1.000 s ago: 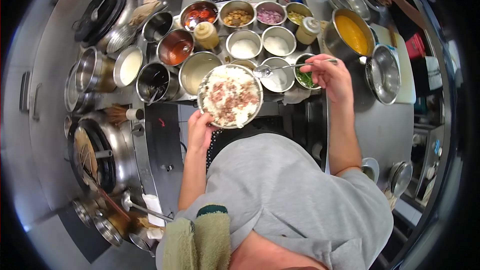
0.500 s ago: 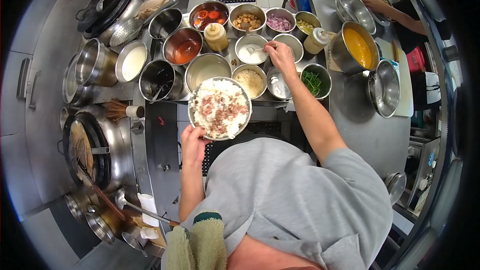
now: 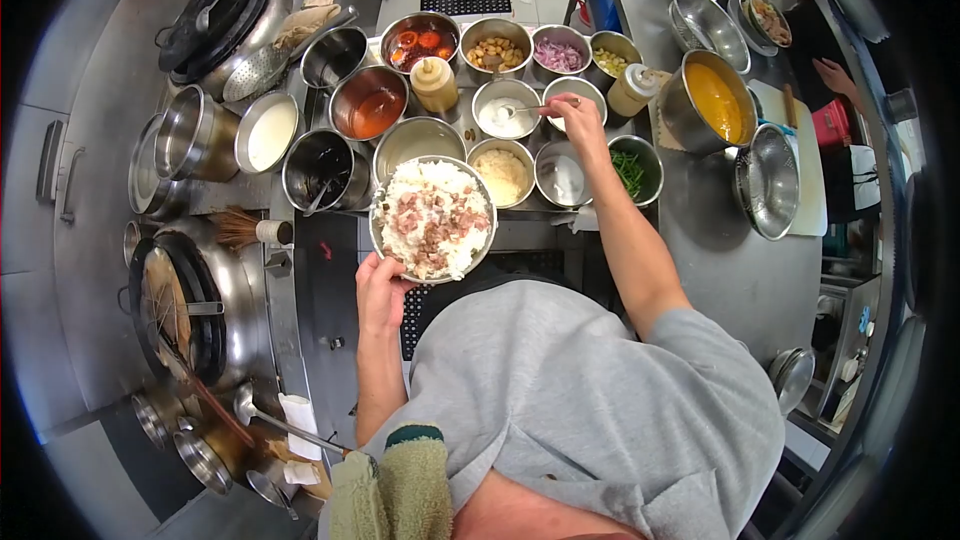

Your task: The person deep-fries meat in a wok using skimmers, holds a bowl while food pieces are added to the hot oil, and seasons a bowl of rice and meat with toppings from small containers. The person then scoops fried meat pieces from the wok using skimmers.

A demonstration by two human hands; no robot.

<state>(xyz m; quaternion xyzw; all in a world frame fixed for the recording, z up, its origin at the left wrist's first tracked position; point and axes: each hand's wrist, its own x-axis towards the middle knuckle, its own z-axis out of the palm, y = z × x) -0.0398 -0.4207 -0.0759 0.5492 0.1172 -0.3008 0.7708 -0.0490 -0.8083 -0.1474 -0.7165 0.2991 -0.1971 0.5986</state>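
My left hand (image 3: 382,290) grips the rim of a metal bowl (image 3: 434,220) heaped with white rice and pinkish-brown chopped bits. My right hand (image 3: 578,118) is closed on the handle of a metal spoon (image 3: 528,109), whose head dips into a pot of white powder (image 3: 505,108). Beside that pot, partly under my right hand, stands another pot of white contents (image 3: 572,88). Nearer me are a pot of pale grains (image 3: 502,174), a pot with a little white substance (image 3: 564,176) and a pot of chopped greens (image 3: 634,170).
Two squeeze bottles (image 3: 434,85) (image 3: 633,90) stand among the pots. A pot of orange liquid (image 3: 708,100) and a colander (image 3: 768,180) are on the right counter (image 3: 720,250). Woks (image 3: 190,310) line the left. Another person's hands (image 3: 838,78) show at the upper right.
Since a second ago, my right hand has moved left and forward, bringing the spoon into the white powder. The rice bowl has shifted slightly left and nearer me. The other person's hands have moved.
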